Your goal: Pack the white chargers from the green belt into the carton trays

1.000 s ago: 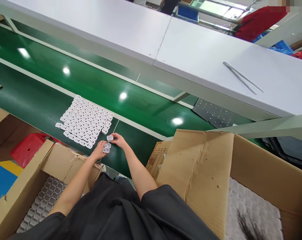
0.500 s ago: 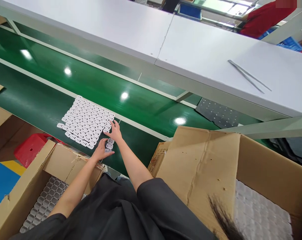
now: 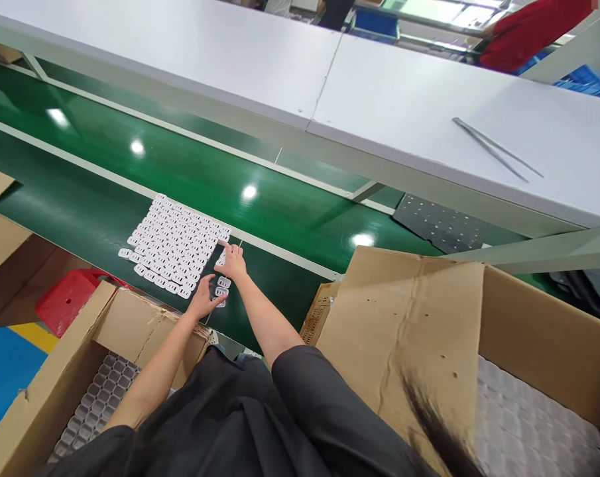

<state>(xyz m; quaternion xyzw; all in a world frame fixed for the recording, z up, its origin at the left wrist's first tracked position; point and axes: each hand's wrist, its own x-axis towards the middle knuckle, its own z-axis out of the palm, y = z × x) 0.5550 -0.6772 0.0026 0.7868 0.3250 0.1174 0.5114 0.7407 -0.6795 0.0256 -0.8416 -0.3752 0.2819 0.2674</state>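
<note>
A slanted block of small white slotted plastic pieces (image 3: 178,245) lies flat on the dark green belt surface. At its right edge my right hand (image 3: 234,263) has thumb and fingers bent around a few of these pieces, partly hidden by the fingers. My left hand (image 3: 203,299) is just below, its thumb and fingers apart beside a short column of loose white pieces (image 3: 222,291), with the thumb over the lower ones. A dark strip of belt shows between the block and the pieces by my hands. One white piece (image 3: 124,253) sticks out at the block's left.
An open carton (image 3: 105,318) holding rows of greyish pieces stands at lower left, near a red stool (image 3: 71,301). Another large carton (image 3: 399,318) is at right, with pale stacked contents. Tweezers (image 3: 493,149) lie on the white shelf (image 3: 260,66). A person's red sleeve (image 3: 523,40) shows behind.
The pieces at my right hand have come away from the block, leaving a gap. My right hand has shifted slightly right and down; my left hand has moved slightly right. The view has shifted a little.
</note>
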